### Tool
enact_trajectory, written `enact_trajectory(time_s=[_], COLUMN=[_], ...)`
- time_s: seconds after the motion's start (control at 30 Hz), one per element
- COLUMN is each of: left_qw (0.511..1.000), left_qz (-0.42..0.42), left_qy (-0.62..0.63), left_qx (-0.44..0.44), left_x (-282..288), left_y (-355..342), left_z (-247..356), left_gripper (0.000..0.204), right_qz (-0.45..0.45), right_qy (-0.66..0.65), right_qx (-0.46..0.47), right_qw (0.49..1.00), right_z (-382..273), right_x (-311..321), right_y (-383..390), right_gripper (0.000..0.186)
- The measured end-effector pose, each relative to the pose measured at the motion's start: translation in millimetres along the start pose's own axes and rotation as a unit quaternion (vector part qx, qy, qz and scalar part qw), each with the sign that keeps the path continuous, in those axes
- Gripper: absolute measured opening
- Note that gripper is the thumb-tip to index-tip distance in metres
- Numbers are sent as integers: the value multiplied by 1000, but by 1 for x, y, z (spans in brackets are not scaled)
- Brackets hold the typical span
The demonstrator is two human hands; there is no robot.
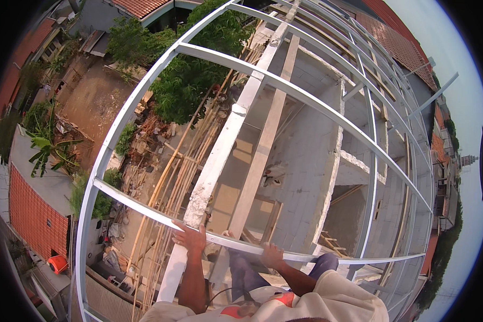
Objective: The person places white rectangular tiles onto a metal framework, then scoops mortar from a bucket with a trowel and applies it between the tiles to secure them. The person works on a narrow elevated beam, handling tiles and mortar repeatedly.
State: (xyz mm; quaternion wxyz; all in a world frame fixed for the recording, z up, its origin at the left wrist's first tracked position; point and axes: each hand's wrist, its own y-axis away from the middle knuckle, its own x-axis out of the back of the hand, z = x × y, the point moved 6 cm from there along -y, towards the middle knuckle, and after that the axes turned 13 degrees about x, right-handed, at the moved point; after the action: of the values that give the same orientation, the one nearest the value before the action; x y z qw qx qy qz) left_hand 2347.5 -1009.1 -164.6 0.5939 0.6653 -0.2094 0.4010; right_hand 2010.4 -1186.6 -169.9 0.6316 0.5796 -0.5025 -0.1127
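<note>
A silvery metal rafter point(137, 206) crosses in front of me and bends up at both ends with the lens. My left hand point(189, 239) grips it from my side, its fingers lying over the top edge. Further right along the same rafter, my right hand point(273, 255) is closed around it, with some fingers hidden behind the metal. My knees in dark blue trousers point(247, 273) show beneath the rafter, between my arms. Below the left hand runs a rough white concrete beam point(212, 172). A long wooden plank point(257, 161) lies beside that beam.
More metal rafters point(306, 99) form an open roof frame ahead and to the right. Grey block walls point(300, 177) divide rooms far below, so there is a drop. Bamboo poles point(172, 188), rubble, a leafy tree point(185, 80) and a red tiled roof point(37, 212) lie left.
</note>
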Motion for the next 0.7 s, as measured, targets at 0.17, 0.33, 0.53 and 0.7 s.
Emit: enact_trajectory(time_s=[0.17, 0.33, 0.53, 0.7], left_qw=[1000, 999, 1000, 1000], left_qz=[-27, -35, -23, -14], left_qy=[2, 7, 16, 14], left_qx=[-3, 1, -1, -2], left_x=[-2, 3, 2, 11], left_y=[-2, -6, 0, 17], left_z=[4, -3, 4, 21], left_gripper=[133, 134, 134, 134], right_qz=[-4, -63, -15, -18], right_qy=[4, 40, 61, 60], right_qx=[-23, 16, 51, 76], right_qw=[1000, 997, 997, 995], right_z=[1, -15, 8, 18], right_x=[2, 14, -7, -2], right_y=[4, 9, -12, -40], right_gripper=[56, 51, 46, 48])
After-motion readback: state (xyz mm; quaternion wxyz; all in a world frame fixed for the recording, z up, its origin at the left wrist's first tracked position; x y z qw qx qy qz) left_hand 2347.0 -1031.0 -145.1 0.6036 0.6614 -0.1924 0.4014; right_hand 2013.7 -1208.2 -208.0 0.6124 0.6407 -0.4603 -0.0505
